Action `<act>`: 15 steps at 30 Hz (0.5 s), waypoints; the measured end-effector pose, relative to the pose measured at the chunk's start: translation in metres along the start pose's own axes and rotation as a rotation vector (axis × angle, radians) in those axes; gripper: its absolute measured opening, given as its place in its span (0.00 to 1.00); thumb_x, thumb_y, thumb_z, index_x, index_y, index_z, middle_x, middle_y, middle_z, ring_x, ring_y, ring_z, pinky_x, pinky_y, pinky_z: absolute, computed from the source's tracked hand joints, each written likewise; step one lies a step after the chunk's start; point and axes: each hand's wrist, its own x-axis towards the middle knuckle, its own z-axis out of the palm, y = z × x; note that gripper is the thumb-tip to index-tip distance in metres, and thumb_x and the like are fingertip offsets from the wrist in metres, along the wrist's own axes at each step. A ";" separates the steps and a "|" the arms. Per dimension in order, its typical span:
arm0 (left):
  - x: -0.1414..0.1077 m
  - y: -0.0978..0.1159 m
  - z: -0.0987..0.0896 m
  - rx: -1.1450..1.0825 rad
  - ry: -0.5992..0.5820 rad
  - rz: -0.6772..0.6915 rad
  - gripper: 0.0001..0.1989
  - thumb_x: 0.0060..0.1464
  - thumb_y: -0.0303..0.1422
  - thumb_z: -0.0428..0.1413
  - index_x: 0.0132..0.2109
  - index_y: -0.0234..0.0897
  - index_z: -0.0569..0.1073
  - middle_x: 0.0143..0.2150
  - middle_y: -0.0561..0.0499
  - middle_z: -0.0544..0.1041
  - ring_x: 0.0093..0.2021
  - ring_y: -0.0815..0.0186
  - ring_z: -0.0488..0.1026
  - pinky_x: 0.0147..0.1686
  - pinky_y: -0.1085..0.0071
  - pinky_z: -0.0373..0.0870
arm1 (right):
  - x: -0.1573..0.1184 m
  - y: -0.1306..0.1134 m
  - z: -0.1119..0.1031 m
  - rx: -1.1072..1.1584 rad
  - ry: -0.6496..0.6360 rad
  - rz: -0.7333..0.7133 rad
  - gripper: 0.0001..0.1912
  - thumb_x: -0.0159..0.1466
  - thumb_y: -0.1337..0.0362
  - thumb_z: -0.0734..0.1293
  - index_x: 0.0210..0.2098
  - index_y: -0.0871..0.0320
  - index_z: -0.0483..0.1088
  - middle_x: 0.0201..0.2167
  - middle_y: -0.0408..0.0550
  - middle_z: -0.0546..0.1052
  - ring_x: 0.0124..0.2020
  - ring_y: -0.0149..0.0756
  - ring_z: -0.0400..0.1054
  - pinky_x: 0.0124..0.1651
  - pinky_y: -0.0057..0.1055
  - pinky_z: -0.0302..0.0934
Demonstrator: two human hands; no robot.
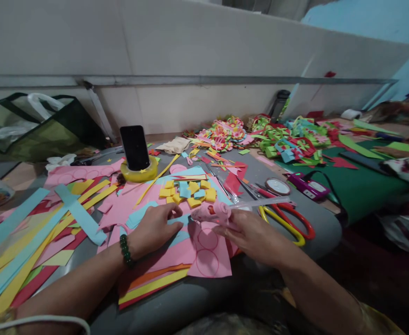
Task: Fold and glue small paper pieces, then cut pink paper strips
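My right hand is wrapped round a pink hot glue gun with a clear glue stick poking out of its back. The gun's nozzle points left, close to a light blue felt strip. My left hand has its fingers curled and its thumb and forefinger pinched at the strip's near end. Beneath both hands lie pink felt sheets with drawn circles. Just beyond sits a pile of small yellow and blue felt loops.
A phone stands in a yellow tape roll. Scissors lie right of my right hand. Cut felt strips cover the left side; felt flowers are heaped at the back. A purple device and another person's hand are at right.
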 end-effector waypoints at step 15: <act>-0.001 0.001 -0.003 -0.097 0.014 0.001 0.09 0.52 0.35 0.51 0.37 0.38 0.74 0.34 0.50 0.77 0.34 0.62 0.71 0.33 0.70 0.62 | -0.027 0.032 -0.029 0.321 0.642 0.166 0.18 0.59 0.51 0.65 0.43 0.54 0.72 0.34 0.49 0.77 0.36 0.45 0.72 0.37 0.37 0.67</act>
